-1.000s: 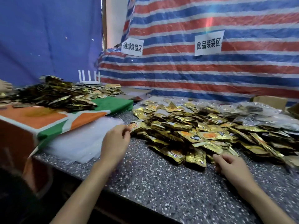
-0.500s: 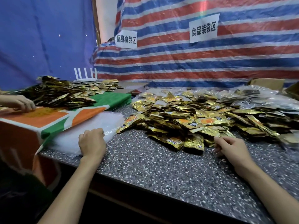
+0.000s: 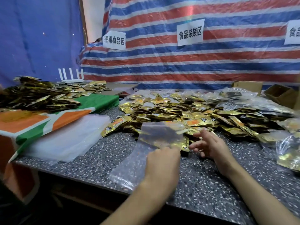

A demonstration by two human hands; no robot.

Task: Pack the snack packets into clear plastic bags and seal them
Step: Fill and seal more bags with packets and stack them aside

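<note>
My left hand (image 3: pixel 162 161) holds one clear plastic bag (image 3: pixel 146 148) by its right edge, lifted over the speckled counter (image 3: pixel 203 184). The bag hangs in front of the near edge of a big heap of gold snack packets (image 3: pixel 186 117). Just to the right, my right hand (image 3: pixel 209 145) hovers with fingers spread and relaxed, holding nothing, its fingertips close to the bag's edge and the nearest packets. A flat stack of clear bags (image 3: pixel 68 138) lies on the counter at the left.
A second heap of gold packets (image 3: pixel 37 96) sits on an orange and green cloth (image 3: pixel 40 120) at the left. Filled clear bags (image 3: pixel 243 99) lie at the back right, one more bag (image 3: pixel 289 151) at the far right. Cardboard boxes (image 3: pixel 282 95) stand behind.
My left hand left the stack of clear bags and came right, lifting one bag with it. My right hand rose from the packet heap and opened beside the bag. Another person's hand at far left is gone.
</note>
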